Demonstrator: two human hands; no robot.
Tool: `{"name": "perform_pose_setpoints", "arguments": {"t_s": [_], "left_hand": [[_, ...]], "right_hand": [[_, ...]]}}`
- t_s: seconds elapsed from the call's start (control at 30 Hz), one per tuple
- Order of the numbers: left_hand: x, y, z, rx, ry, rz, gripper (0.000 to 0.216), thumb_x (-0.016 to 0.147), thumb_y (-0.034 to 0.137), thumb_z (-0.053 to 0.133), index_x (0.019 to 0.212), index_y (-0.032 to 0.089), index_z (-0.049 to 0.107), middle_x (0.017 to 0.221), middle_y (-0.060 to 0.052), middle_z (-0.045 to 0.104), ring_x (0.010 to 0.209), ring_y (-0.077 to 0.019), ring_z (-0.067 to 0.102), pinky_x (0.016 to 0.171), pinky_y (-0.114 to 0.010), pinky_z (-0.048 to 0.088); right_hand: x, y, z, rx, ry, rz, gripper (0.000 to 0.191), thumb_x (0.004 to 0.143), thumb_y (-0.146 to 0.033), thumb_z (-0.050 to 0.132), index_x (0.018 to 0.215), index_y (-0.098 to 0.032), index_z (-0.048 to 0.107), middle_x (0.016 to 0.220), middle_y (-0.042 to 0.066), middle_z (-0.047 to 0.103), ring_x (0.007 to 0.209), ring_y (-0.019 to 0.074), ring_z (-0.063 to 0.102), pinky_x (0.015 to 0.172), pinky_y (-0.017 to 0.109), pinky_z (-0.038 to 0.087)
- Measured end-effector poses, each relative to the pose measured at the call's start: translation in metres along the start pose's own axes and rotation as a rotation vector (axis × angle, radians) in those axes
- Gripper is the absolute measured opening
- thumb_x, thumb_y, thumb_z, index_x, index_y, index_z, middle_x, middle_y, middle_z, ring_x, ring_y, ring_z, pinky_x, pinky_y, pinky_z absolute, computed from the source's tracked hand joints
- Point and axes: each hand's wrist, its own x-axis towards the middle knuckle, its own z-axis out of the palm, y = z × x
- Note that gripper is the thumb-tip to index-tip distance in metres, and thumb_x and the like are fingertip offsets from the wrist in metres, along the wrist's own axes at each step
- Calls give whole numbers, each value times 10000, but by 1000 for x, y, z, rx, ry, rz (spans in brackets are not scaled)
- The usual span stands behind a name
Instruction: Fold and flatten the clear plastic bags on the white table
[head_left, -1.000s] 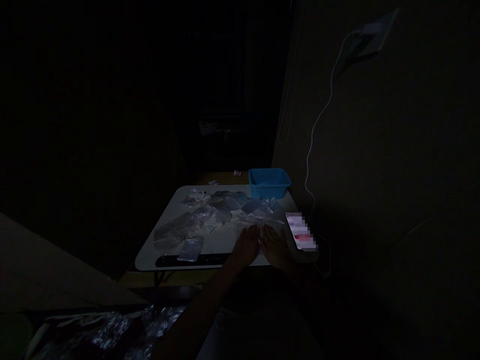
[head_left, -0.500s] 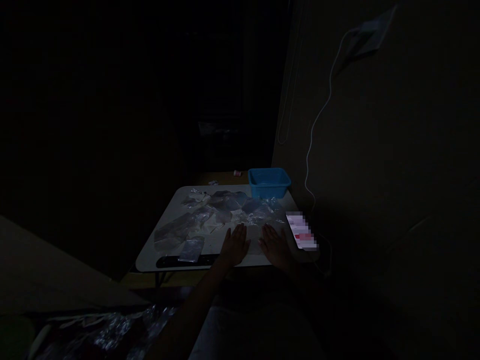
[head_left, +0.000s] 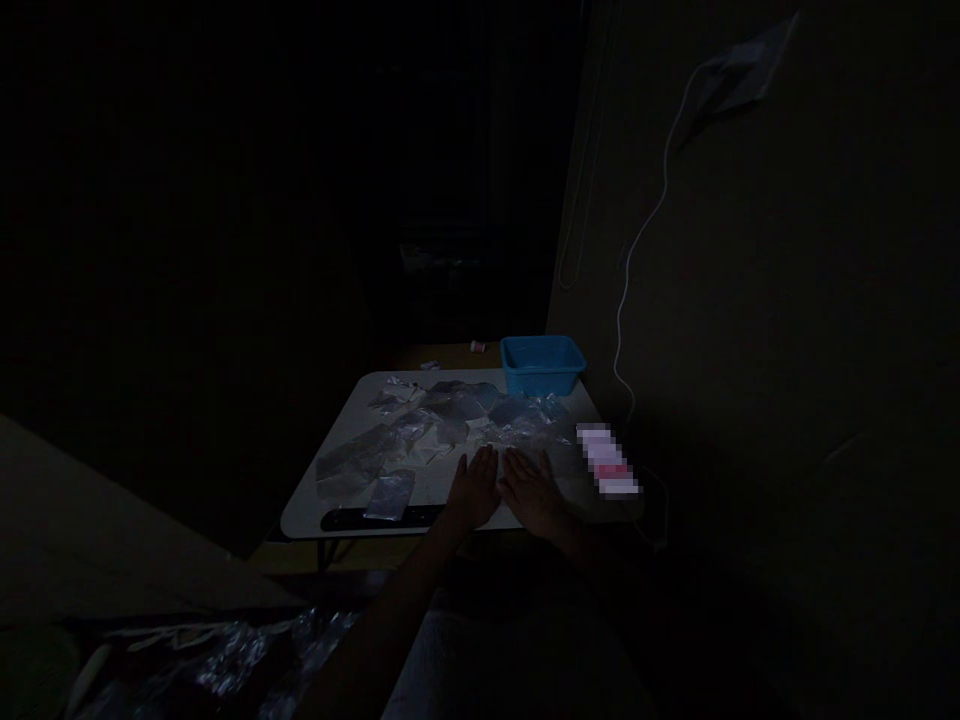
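Observation:
Near the front edge of a white folding table point(head_left: 315, 500), my left hand point(head_left: 476, 490) lies flat, palm down, fingers stretched out. Close beside it on the right, my right hand point(head_left: 534, 493) is flat too, its fingers extended and its thumb side near the left hand. Whether a thin sheet lies under the palms is too dark to tell. Just beyond the fingertips spread several crumpled clear plastic bags point(head_left: 517, 425). A small folded plastic packet point(head_left: 390, 495) rests left of my hands, partly over a dark slot point(head_left: 345, 519) in the tabletop.
A blue plastic basin point(head_left: 541, 380) stands at the table's back right corner. At the right edge lies a lit phone point(head_left: 607, 460), near a white cable point(head_left: 626, 270) running up to a wall socket point(head_left: 742, 75). Shiny plastic point(head_left: 232, 655) lies at lower left.
My right hand has slid left, closing most of the gap to my left hand. Both hands remain flat on the table. The view has shifted slightly.

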Motion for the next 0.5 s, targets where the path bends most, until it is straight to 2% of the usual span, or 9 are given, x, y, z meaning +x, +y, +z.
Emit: {"name": "perform_pose_setpoints", "arguments": {"t_s": [0.33,0.5], "left_hand": [[-1,4,-3,-17,62,-39,511,877,369,162,1302,104,267,1361,-111,278,1253,-204,232,998,-428,195],[-2,3,-3,-14,93,-27,502,881,370,164,1294,113,285,1358,-111,285,1256,-203,226,994,-457,186]], "right_hand": [[-12,35,7,-38,-21,109,493,880,-388,166,1277,-147,332,1334,100,328,1241,213,254,995,525,62],[-14,39,11,-61,0,115,501,878,-397,169,1280,-143,328,1335,107,325,1239,223,254,991,532,67]]}}
